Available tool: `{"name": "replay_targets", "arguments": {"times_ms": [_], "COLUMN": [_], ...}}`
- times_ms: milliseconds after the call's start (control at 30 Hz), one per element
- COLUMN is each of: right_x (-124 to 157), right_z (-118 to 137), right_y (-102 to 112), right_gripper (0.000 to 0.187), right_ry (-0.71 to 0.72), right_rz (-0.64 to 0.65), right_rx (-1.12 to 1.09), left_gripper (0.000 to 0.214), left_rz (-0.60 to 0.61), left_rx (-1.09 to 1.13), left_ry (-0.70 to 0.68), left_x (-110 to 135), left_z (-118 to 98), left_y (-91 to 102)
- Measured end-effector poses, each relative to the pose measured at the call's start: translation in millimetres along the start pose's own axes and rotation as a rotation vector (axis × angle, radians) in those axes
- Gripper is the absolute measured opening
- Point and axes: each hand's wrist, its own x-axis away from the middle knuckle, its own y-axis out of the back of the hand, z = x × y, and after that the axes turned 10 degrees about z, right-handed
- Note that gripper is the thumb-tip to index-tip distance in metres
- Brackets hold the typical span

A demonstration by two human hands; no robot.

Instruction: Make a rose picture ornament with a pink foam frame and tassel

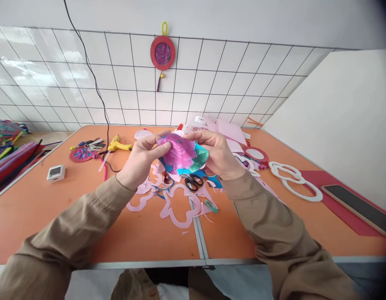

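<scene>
Both my hands hold a layered paper flower [183, 157] above the orange table [55, 208]; it is magenta in the middle with teal and green outer petals. My left hand [142, 158] pinches its left edge with thumb and fingers. My right hand [218, 153] grips its right side. Under the flower lie black-handled scissors [193, 181] and pink paper offcuts [177, 206] with flower-shaped holes.
A yellow glue gun [118, 146] with a black cord, a small white device [55, 172] and a red disc [82, 154] lie at the left. White rings [294, 179], red sheet and a dark phone [358, 205] lie right. A red round ornament [162, 53] hangs on the wire grid.
</scene>
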Motion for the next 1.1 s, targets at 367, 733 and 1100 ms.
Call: {"name": "replay_targets", "arguments": {"times_ms": [367,733,1100], "right_x": [-5.2,-4.7,-1.6], "right_z": [-11.7,-23.0,-18.4], "right_y": [10.6,10.5,7.2], "right_gripper": [0.030,0.038,0.027], "right_ry": [0.010,-0.110,-0.049], "right_rz": [-0.059,-0.052,-0.092], "right_rx": [0.128,0.141,0.308], "left_gripper": [0.031,0.030,0.047], "left_rz": [0.006,-0.103,-0.084], "left_rx": [0.075,-0.081,-0.075], "left_ry": [0.134,0.133,0.117], "left_x": [-8.4,-7.4,-5.9], "left_z": [28.1,35.6,24.7], "left_y": [13.9,10.1,5.7]}}
